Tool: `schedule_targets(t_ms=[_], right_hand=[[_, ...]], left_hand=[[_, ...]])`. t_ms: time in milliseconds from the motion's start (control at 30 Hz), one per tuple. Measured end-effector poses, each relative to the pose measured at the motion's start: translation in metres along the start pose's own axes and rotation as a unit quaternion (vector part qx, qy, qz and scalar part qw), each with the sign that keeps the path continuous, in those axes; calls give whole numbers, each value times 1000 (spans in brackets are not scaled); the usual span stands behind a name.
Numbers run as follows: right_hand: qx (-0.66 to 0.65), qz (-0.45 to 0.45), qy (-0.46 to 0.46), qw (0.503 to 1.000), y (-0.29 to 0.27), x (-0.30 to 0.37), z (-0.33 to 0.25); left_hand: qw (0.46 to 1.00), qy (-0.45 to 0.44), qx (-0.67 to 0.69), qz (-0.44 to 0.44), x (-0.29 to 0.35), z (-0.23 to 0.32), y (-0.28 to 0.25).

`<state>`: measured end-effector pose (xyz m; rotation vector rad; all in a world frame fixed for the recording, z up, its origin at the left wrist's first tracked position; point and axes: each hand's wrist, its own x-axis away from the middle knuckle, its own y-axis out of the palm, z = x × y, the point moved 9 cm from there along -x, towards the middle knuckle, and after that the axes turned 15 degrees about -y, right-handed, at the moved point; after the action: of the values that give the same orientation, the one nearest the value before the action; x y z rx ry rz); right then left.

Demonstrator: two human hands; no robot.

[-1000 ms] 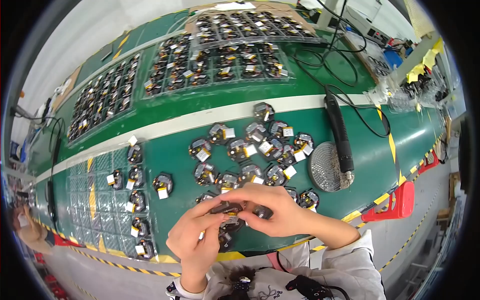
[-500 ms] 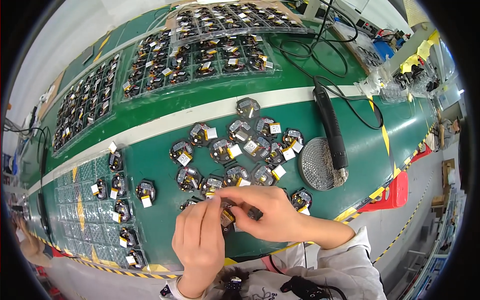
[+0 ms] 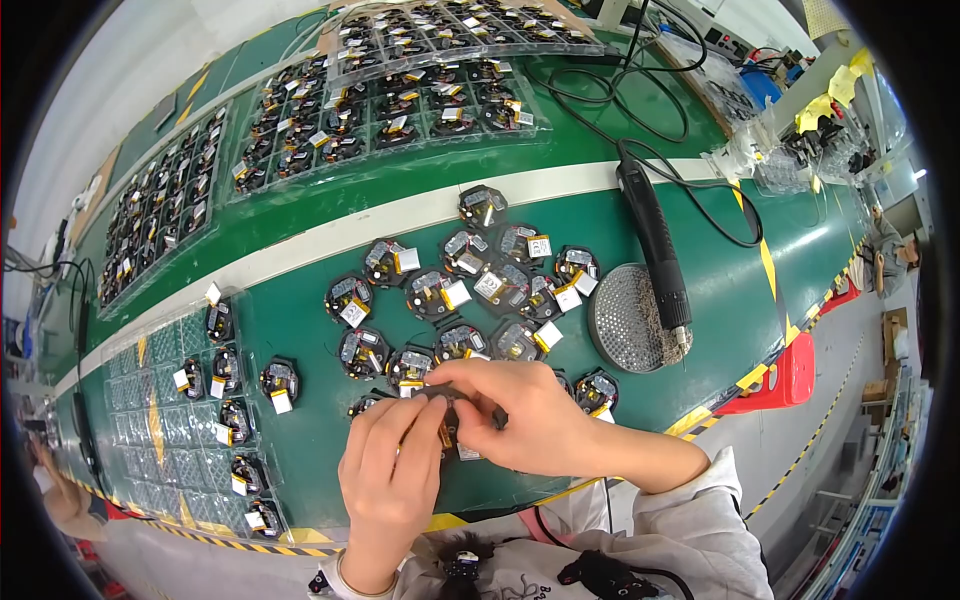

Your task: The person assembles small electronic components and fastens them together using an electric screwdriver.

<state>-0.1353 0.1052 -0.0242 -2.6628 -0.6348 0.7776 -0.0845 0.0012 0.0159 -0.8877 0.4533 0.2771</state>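
Pinched in both your hands, a dark, roughly round electronic module (image 3: 449, 428) is held over the green table (image 3: 725, 290), nearer to you and left of the round, perforated grey metal dish (image 3: 622, 318). Your left hand (image 3: 388, 480) grips it from one side with bent fingers; your right hand (image 3: 530, 420) grips it from the other, thumb and forefinger curled in. Your fingers cover most of the piece, so exactly where each one presses cannot be told.

By its look, the module should handle as light and stiff but fragile, its smooth dark casing perhaps a little slippery under bare fingertips. The outer rim seems the safest hold, with pressure kept off its small parts and any thin wiring.

Left of the dish, loose modules (image 3: 433, 293) of like kind lie clustered, many with a flat, silver-white rectangular cell (image 3: 455, 294) sticking out; those cells look soft enough to dent. Farther left of the dish, a clear plastic compartment tray (image 3: 180, 440) holds several more, mostly along the side facing the dish. A black, cylindrical corded hand tool (image 3: 655, 240) lies along the dish's right edge, metal tip toward you. Beyond the dish and to its left stand filled clear plastic trays (image 3: 380, 155); to its right, past the table's edge, a red plastic stool (image 3: 795, 375).
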Motion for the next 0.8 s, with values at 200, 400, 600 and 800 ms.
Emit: schedule_targets(t_ms=[200,400,600,800], right_hand=[[-38,20,23,999,-1,1,5],[-97,-8,51,994,4,3,10],[-166,-63,59,982,7,0,11],[-237,-66,114,962,12,6,17]], left_hand=[[1000,15,13,0,1,4,-1],[1000,21,-1,-11,5,1,1],[999,40,-3,-23,5,0,-3],[998,1,-18,-58,1,3,-3]])
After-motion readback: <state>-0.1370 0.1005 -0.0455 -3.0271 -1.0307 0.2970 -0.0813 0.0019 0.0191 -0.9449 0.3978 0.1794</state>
